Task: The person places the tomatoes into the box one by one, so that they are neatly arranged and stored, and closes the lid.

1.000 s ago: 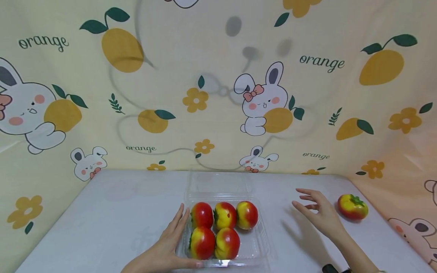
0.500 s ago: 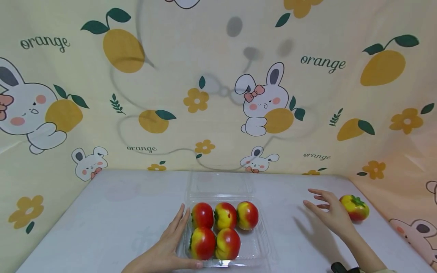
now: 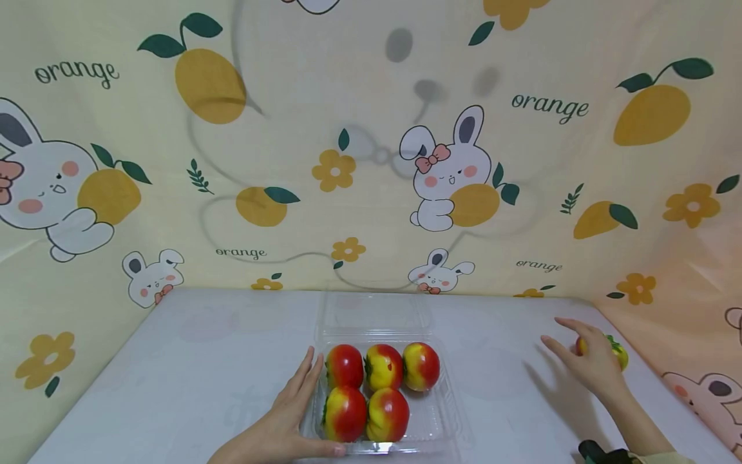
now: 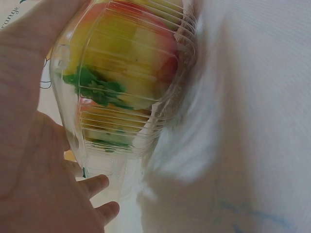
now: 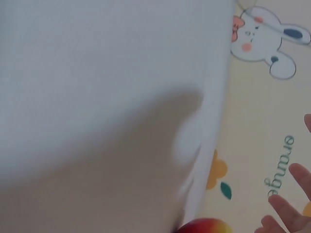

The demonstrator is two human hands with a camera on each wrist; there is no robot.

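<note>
A clear plastic clamshell box (image 3: 431,422) lies in the middle of the table, its lid (image 3: 373,312) folded back. Inside are several red-and-yellow persimmons (image 3: 387,412) with green calyxes, in two rows. My left hand (image 3: 278,422) rests along the box's left side, fingers extended, thumb at the front edge. In the left wrist view, persimmons (image 4: 126,53) show through the ribbed wall. At the right, my right hand (image 3: 599,367) hovers with spread fingers, partly covering one loose persimmon (image 3: 620,354). That fruit's red top (image 5: 206,226) peeks into the right wrist view.
The white tabletop (image 3: 191,380) stretches to both sides of the box. A cloth backdrop (image 3: 371,212) printed with rabbits and oranges rises behind the table and along both sides. A dark wrist strap (image 3: 603,452) shows at the bottom right.
My right hand has moved steadily right, from beside the loose persimmon to in front of it, hiding much of it. The left hand and the box stay in place.
</note>
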